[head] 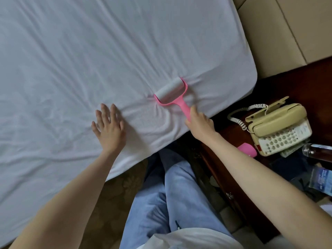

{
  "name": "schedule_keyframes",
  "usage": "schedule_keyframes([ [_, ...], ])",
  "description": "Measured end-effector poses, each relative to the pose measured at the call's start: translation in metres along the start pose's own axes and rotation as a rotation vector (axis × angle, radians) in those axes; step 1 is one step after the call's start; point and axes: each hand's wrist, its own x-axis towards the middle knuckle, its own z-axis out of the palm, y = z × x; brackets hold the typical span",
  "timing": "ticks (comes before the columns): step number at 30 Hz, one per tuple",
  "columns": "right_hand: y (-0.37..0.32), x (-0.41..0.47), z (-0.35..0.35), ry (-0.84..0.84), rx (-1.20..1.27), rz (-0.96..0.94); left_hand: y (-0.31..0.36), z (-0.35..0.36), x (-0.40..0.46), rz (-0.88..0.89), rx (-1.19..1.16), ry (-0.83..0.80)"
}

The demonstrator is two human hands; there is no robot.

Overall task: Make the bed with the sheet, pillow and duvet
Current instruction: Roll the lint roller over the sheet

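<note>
While right hand (198, 121) gripped pink lint roller (171, 94), handle's long axis ran toward 11 o'clock over sheet (89, 51); left hand (107, 126) lay spread flat at roller's 8 o'clock.

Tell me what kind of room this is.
Probably a hotel bedroom: a bed under a white sheet, a padded headboard, and a beige corded desk phone with many buttons on a dark wooden nightstand.

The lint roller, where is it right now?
In the head view, the pink lint roller lies on the white sheet near the bed's right edge, its handle gripped by the right hand.
</note>
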Motion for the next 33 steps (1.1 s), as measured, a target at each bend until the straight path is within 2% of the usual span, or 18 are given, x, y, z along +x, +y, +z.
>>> schedule_keyframes([
  [3, 0.0, -0.003, 0.006, 0.019, 0.011, 0.004, -0.003, -0.001, 0.001, 0.016, 0.005, -0.002],
  [8, 0.049, -0.059, 0.031, -0.05, -0.027, 0.099, -0.003, 0.001, -0.001, 0.041, -0.015, -0.014],
  [13, 0.077, -0.091, 0.042, -0.094, -0.02, 0.111, 0.004, 0.005, -0.001, 0.036, -0.034, -0.022],
  [18, 0.099, -0.104, 0.033, -0.037, 0.09, 0.068, 0.016, 0.007, -0.003, 0.028, -0.037, -0.035],
  [21, 0.117, -0.09, 0.02, 0.006, 0.15, 0.163, 0.027, 0.008, -0.003, 0.026, -0.054, -0.034],
  [24, 0.126, -0.067, 0.012, -0.049, 0.131, 0.225, 0.033, 0.009, 0.0, 0.039, -0.062, -0.029],
  [33, 0.064, 0.033, -0.027, 0.086, 0.209, 0.122, 0.033, 0.014, 0.002, 0.038, -0.033, -0.012],
])
